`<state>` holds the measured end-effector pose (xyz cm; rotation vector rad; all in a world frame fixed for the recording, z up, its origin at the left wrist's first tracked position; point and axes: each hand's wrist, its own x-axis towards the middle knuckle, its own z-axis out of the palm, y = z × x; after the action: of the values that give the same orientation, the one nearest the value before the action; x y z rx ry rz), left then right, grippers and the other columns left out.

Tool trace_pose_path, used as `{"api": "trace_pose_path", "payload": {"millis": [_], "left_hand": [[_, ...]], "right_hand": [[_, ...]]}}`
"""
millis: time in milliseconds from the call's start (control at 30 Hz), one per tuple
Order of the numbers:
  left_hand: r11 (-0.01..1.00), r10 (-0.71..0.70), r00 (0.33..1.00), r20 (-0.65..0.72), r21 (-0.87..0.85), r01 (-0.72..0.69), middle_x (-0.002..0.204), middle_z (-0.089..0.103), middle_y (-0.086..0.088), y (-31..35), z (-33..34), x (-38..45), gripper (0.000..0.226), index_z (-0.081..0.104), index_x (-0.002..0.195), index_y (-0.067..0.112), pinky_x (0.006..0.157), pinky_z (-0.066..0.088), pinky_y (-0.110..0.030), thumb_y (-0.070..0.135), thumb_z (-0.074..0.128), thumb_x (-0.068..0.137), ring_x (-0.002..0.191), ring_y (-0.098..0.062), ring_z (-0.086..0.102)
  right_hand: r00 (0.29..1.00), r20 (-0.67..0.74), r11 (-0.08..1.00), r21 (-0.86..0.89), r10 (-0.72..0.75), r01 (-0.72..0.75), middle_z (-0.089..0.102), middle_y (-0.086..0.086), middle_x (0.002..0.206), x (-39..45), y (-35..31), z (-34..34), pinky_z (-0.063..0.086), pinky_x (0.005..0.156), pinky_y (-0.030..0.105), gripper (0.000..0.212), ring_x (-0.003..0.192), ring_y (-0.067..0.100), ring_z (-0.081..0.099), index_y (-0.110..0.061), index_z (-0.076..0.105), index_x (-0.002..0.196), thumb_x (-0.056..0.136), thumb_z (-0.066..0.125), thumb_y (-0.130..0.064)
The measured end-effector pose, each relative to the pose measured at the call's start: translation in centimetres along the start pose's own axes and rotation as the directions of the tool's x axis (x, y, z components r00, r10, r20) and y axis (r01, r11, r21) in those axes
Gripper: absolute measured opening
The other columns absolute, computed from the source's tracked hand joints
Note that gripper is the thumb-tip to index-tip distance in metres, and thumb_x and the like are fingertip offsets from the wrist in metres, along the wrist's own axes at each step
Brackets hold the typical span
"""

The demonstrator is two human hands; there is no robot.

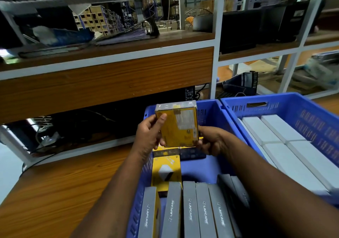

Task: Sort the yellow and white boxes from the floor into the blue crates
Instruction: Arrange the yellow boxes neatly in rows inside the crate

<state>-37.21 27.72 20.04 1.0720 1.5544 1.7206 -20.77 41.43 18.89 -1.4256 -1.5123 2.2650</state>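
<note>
Both hands hold one yellow box (180, 127) upright above the left blue crate (211, 109). My left hand (149, 134) grips its left edge with the thumb on the face. My right hand (211, 140) grips its lower right corner. Inside that crate lie another yellow box (166, 171) flat and several boxes (189, 210) standing on edge with grey spines marked LAPCARE. The right blue crate (293, 107) holds white boxes (286, 146) laid flat in rows.
Both crates sit on a wooden table (55, 192). Behind them stands a white-framed shelf unit with a wood panel (110, 79), cables (45, 142) and dark gear underneath. A dark bag (240, 85) lies behind the crates.
</note>
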Motion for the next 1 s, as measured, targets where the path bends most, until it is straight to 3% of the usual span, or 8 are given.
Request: {"api": "trace_pose_path", "payload": {"millis": [133, 300, 500, 633, 767, 800, 867, 1000], "left_hand": [[0.996, 0.016, 1.000, -0.011, 0.083, -0.015, 0.070, 0.053, -0.004, -0.2, 0.1, 0.1, 0.043, 0.067, 0.108, 0.014, 0.037, 0.032, -0.018, 0.053, 0.061, 0.089, 0.041, -0.012, 0.043], [0.996, 0.000, 1.000, -0.015, 0.087, 0.002, 0.065, 0.060, 0.006, 0.0, 0.2, -0.1, 0.034, 0.065, 0.107, 0.017, 0.038, 0.034, -0.016, 0.048, 0.055, 0.096, 0.042, -0.008, 0.044], [0.995, -0.073, 0.997, -0.013, 0.072, 0.074, 0.082, 0.070, 0.001, 0.0, 0.3, -0.1, 0.071, 0.067, 0.114, 0.018, 0.041, 0.039, -0.016, 0.072, 0.030, 0.086, 0.046, -0.009, 0.053], [0.984, -0.178, 0.984, 0.029, -0.028, 0.179, 0.102, 0.077, -0.008, 0.1, 0.2, 0.4, 0.090, 0.073, 0.106, 0.016, 0.056, 0.058, -0.029, 0.082, 0.018, 0.079, 0.071, -0.025, 0.074], [0.989, -0.114, 0.991, 0.067, 0.099, 0.107, 0.120, 0.070, 0.004, -0.6, 0.5, 0.2, 0.035, 0.072, 0.110, 0.018, 0.064, 0.053, -0.025, 0.047, 0.056, 0.097, 0.093, -0.018, 0.071], [0.988, -0.100, 0.992, 0.077, 0.127, 0.090, 0.127, 0.066, 0.003, -0.9, 0.4, 0.3, 0.025, 0.068, 0.117, 0.021, 0.067, 0.053, -0.026, 0.034, 0.065, 0.096, 0.098, -0.018, 0.069], [0.981, -0.110, 0.990, 0.082, 0.168, 0.095, 0.140, 0.054, 0.006, -1.3, 0.3, 0.5, 0.045, 0.054, 0.135, 0.025, 0.070, 0.054, -0.029, 0.022, 0.071, 0.094, 0.101, -0.010, 0.067], [0.961, -0.189, 0.968, 0.167, 0.234, 0.148, 0.143, 0.053, 0.000, -1.8, 0.4, 0.7, 0.070, 0.036, 0.149, 0.024, 0.084, 0.060, -0.039, 0.020, 0.074, 0.091, 0.112, -0.017, 0.065]], "right_hand": [[1.000, 0.005, 0.997, -0.070, -0.010, 0.011, 0.055, -0.005, 0.048, -1.0, 0.3, 0.6, 0.018, 0.034, 0.008, 0.046, 0.035, 0.001, 0.037, -0.017, 0.058, 0.067, 0.102, 0.042, -0.042], [1.000, -0.001, 1.000, -0.025, -0.011, 0.011, 0.064, 0.000, 0.058, -0.7, 0.5, 0.8, 0.026, 0.030, 0.010, 0.046, 0.037, 0.002, 0.043, -0.014, 0.063, 0.073, 0.103, 0.044, -0.043], [0.999, 0.016, 0.999, -0.014, -0.036, 0.036, 0.064, 0.001, 0.059, -0.7, 0.5, 0.6, 0.029, 0.031, 0.011, 0.043, 0.038, 0.003, 0.044, -0.013, 0.064, 0.079, 0.102, 0.045, -0.045], [0.967, -0.151, 0.956, 0.179, -0.206, 0.232, 0.054, 0.001, 0.049, 0.1, 0.2, 0.4, 0.036, 0.033, 0.016, 0.029, 0.035, 0.007, 0.049, -0.009, 0.061, 0.094, 0.104, 0.044, -0.030], [0.890, -0.268, 0.865, 0.251, -0.369, 0.434, 0.049, -0.006, 0.041, 0.2, -0.3, -0.1, 0.035, 0.030, 0.017, 0.026, 0.028, 0.004, 0.043, -0.013, 0.052, 0.083, 0.104, 0.049, -0.027], [0.874, -0.281, 0.848, 0.255, -0.396, 0.466, 0.052, -0.006, 0.046, 0.2, -0.3, -0.2, 0.036, 0.031, 0.017, 0.022, 0.030, 0.004, 0.046, -0.011, 0.054, 0.088, 0.103, 0.051, -0.027], [0.851, -0.304, 0.830, 0.241, -0.428, 0.503, 0.065, -0.001, 0.065, 0.3, -0.4, -0.1, 0.044, 0.038, 0.020, 0.021, 0.046, 0.007, 0.061, -0.007, 0.060, 0.102, 0.100, 0.057, -0.028], [0.819, -0.343, 0.824, 0.182, -0.459, 0.537, 0.073, 0.010, 0.108, 0.7, -0.6, 0.3, 0.059, 0.075, 0.038, 0.024, 0.101, 0.026, 0.069, -0.014, 0.067, 0.109, 0.092, 0.067, -0.032]]}}
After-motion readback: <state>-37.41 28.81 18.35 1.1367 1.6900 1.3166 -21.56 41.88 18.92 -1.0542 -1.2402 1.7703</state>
